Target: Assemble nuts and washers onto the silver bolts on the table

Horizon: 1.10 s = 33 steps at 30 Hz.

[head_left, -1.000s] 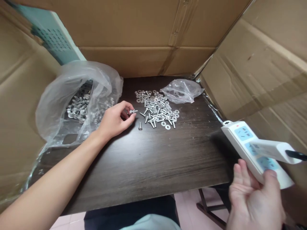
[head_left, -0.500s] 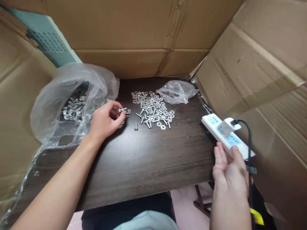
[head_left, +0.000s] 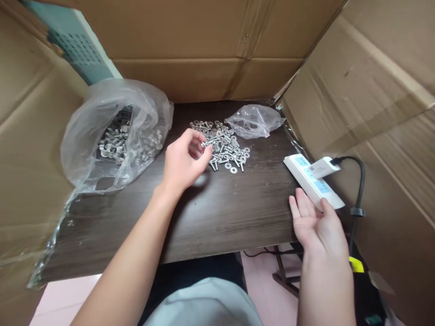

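My left hand (head_left: 185,160) is closed in a pinch on a small silver bolt (head_left: 206,144), held at the near left side of a pile of bolts, nuts and flat washers (head_left: 222,151). The hand hides part of that pile. At the right, beside the lower end of a white power strip (head_left: 311,181), my right hand (head_left: 314,222) is turned palm up with its fingers apart. Nothing lies in its palm; whether the fingertips touch the strip I cannot tell. A white charger (head_left: 322,167) with a black cable is plugged into the strip.
On the left of the dark wooden table (head_left: 231,217) lies a large clear plastic bag (head_left: 76,140) with many bolts inside. A smaller crumpled clear bag (head_left: 254,120) lies behind the pile. Cardboard walls (head_left: 204,77) enclose the back and both sides.
My left hand has moved right, from near the large bag to the pile, with the bolt in its fingers. My right hand has opened wider at the power strip. The view has shifted slightly.
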Available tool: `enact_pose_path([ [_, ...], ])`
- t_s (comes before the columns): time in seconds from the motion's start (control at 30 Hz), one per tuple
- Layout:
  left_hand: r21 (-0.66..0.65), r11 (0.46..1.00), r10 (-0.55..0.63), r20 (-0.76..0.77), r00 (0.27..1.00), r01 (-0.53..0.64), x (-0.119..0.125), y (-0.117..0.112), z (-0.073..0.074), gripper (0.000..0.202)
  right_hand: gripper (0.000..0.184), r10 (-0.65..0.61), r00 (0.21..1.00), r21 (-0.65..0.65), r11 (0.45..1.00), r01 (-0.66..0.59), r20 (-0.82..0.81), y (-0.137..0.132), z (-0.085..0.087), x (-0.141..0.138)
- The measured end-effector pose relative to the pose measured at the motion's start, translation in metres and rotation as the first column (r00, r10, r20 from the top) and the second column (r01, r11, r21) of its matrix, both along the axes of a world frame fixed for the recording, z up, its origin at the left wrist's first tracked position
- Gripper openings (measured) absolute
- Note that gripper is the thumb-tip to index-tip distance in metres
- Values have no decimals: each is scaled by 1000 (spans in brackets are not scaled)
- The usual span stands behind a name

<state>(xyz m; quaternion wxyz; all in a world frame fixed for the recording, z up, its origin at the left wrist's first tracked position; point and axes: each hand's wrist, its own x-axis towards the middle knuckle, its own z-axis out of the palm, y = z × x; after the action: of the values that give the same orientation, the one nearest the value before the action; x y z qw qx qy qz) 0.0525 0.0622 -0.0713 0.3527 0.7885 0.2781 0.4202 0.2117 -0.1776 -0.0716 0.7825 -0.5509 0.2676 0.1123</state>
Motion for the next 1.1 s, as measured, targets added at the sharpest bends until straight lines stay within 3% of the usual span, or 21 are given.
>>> enact_pose_path([
  [0.13, -24, 999, -48, -58, 997, 47, 11, -2, 1, 13, 28, 41, 999, 136, 990, -37, -32, 0, 5, 1],
  [0.33, -22, 996, -85, -135, 987, 83, 15, 13, -6, 13, 18, 78, 995, 160, 983, -88, 67, 16, -6, -25],
  [0.4, -8, 997, -71, -153, 986, 70, 16, 23, -9, 14, 16, 169, 979, 117, 976, -182, 115, 32, -7, -46],
  [0.43, -2, 998, -63, -158, 985, 63, 17, 28, -11, 15, 20, 266, 944, 102, 952, -289, 194, 42, -6, -57],
  [0.5, 9, 999, -49, -158, 986, 52, 19, 38, -13, 15, 30, 444, 806, 17, 872, -489, 391, 68, -3, -73],
  [0.57, 18, 999, -39, -154, 987, 43, 19, 46, -15, 15, 31, 576, 598, -153, 779, -608, 557, 99, 1, -79],
  [0.63, 27, 999, -39, -156, 987, 44, 18, 51, -14, 15, 26, 606, 388, -337, 751, -568, 695, 134, 3, -74],
  [0.73, 26, 998, -59, -175, 983, 64, 12, 53, -13, 16, 16, 631, 117, -533, 728, -432, 767, 177, -4, -55],
  [0.87, 47, 993, -95, -229, 969, 108, 2, 53, -14, 15, 11, 638, -234, -680, 688, -255, 734, 201, -23, -37],
  [0.97, 90, 982, -132, -286, 949, 164, -5, 54, -19, 17, 18, 590, -376, -677, 718, -160, 715, 202, -34, -31],
  [1.1, 144, 965, -168, -303, 938, 219, -17, 57, -26, 15, 19, 574, -415, -668, 734, -121, 706, 203, -40, -27],
])
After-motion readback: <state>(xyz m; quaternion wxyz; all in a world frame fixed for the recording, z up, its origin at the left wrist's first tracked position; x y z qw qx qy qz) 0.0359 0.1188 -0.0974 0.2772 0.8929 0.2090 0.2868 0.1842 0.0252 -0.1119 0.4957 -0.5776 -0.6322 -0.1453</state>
